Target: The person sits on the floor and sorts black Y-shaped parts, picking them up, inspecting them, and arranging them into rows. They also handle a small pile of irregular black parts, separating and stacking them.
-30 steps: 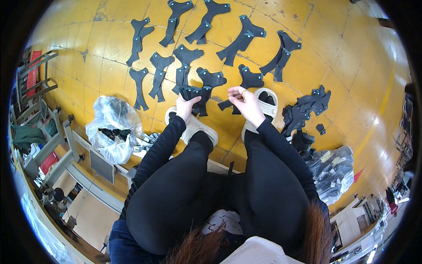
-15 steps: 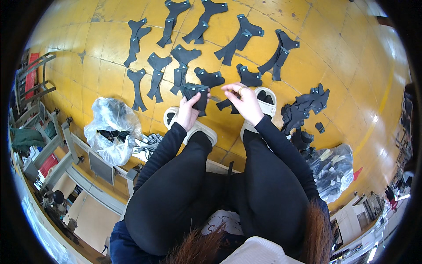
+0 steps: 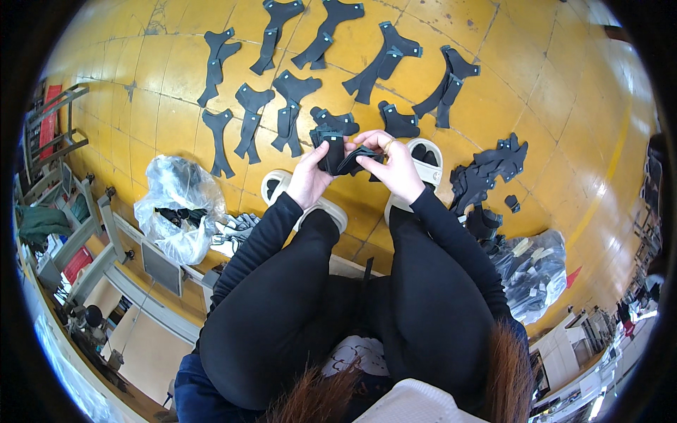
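Note:
My left hand point(image 3: 310, 178) is closed round a small stack of black fabric pieces point(image 3: 332, 149) with small pale labels at their ends. Close beside it, my right hand point(image 3: 399, 169) pinches black fabric point(image 3: 358, 158) between thumb and fingers. Both lots meet between my hands, and I cannot tell whether they are joined. Just beyond my fingers, two short black pieces lie on the floor, one at the left point(image 3: 333, 121) and one at the right point(image 3: 400, 120). Farther out, several long forked black pieces point(image 3: 385, 62) lie in rows, some stacked.
A heap of black pieces point(image 3: 489, 173) lies right of my feet, near a clear plastic bag point(image 3: 534, 271). Another plastic bag point(image 3: 180, 204) sits at the left, before a metal frame point(image 3: 151, 303). My sandals point(image 3: 426, 163) stand on the yellow tiled floor point(image 3: 564, 134).
My left hand has brought the stack right and tilted it. My right hand, apart from the stack before, now grips black fabric beside it.

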Motion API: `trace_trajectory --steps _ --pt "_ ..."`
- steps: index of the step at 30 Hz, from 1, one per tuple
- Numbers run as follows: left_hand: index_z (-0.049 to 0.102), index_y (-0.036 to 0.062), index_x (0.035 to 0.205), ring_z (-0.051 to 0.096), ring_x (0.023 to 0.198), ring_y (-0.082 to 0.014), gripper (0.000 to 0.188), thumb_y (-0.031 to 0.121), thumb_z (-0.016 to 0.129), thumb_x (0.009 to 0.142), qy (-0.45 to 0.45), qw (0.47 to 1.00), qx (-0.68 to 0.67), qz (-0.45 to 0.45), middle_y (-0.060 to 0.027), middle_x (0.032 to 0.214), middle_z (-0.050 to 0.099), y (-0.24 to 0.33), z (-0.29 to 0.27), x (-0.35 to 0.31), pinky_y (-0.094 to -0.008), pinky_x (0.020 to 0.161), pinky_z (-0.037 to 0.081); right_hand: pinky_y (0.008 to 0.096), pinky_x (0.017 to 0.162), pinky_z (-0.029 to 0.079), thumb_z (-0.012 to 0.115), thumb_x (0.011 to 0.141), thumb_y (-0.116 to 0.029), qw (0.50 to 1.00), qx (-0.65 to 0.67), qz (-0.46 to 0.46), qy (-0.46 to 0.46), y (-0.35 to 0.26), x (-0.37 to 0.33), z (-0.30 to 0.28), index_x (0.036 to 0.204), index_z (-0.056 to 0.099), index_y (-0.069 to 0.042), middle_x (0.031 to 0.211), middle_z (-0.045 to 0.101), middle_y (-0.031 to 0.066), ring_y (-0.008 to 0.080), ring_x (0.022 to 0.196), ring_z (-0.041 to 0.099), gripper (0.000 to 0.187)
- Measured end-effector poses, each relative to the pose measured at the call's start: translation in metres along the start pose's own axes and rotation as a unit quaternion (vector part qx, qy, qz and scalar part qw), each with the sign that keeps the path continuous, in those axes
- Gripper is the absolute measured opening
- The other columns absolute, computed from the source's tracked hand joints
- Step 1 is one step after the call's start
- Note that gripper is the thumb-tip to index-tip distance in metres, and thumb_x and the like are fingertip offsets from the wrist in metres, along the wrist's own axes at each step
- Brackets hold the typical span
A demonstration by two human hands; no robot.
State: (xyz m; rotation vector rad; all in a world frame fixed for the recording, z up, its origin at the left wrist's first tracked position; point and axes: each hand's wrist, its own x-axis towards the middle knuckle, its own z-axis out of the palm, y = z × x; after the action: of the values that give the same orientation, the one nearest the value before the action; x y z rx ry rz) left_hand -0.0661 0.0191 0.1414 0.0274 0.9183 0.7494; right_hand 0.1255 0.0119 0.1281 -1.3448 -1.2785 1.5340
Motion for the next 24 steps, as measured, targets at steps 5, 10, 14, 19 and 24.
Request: trace_trajectory --steps 5,10,14,19,24 --pt "0.057 0.0007 0.116 0.063 0.097 -0.0168 0.026 0.017 0.056 0.095 0.010 0.997 0.075 0.031 -0.0090 0.109 0.064 -0.009 -0.017 0.005 -0.0318 0.087 0.051 0.0283 0.080 0.050 0.070 0.078 -0.006 0.998 -0.019 -0.054 -0.022 -0.007 -0.006 0.003 0.097 0.063 -0.001 0.113 0.063 0.0074 0.0191 0.097 0.064 0.021" --pt "0.057 0.0020 0.116 0.062 0.097 -0.0136 0.024 0.011 0.059 0.093 -0.003 0.994 0.096 0.052 -0.0057 0.107 0.064 -0.013 -0.014 0.006 -0.0295 0.084 0.051 0.0313 0.086 0.050 0.068 0.079 -0.006 0.998 -0.057 -0.018 -0.014 -0.009 -0.008 0.008 0.098 0.066 -0.003 0.123 0.061 0.0080 0.0243 0.104 0.063 0.019" --pt "0.056 0.0009 0.117 0.061 0.100 -0.0155 0.027 0.017 0.055 0.096 -0.016 0.991 0.114 0.061 -0.0074 0.109 0.063 -0.012 -0.013 0.007 -0.0309 0.087 0.049 0.0319 0.087 0.050 0.068 0.079 -0.006 0.996 -0.057 -0.061 0.009 -0.005 -0.009 0.010 0.096 0.066 -0.003 0.122 0.062 0.0073 0.0249 0.106 0.062 0.018" --pt "0.055 -0.0008 0.117 0.060 0.103 -0.0174 0.031 0.022 0.053 0.096 -0.037 0.998 0.033 0.026 -0.0098 0.111 0.063 -0.007 -0.011 0.003 -0.0330 0.093 0.046 0.0314 0.087 0.049 0.070 0.078 -0.006 0.996 -0.057 -0.062 -0.011 -0.004 -0.008 0.009 0.093 0.067 -0.004 0.118 0.062 0.0071 0.0243 0.103 0.062 0.016" --pt "0.055 -0.0009 0.118 0.059 0.104 -0.0178 0.032 0.019 0.055 0.093 -0.020 0.998 0.058 0.008 -0.0102 0.112 0.062 -0.008 -0.019 0.003 -0.0342 0.093 0.045 0.0319 0.085 0.049 0.072 0.074 -0.004 0.999 0.008 0.007 -0.037 -0.011 -0.009 0.007 0.091 0.069 -0.005 0.104 0.058 0.0057 0.0229 0.100 0.061 0.017"
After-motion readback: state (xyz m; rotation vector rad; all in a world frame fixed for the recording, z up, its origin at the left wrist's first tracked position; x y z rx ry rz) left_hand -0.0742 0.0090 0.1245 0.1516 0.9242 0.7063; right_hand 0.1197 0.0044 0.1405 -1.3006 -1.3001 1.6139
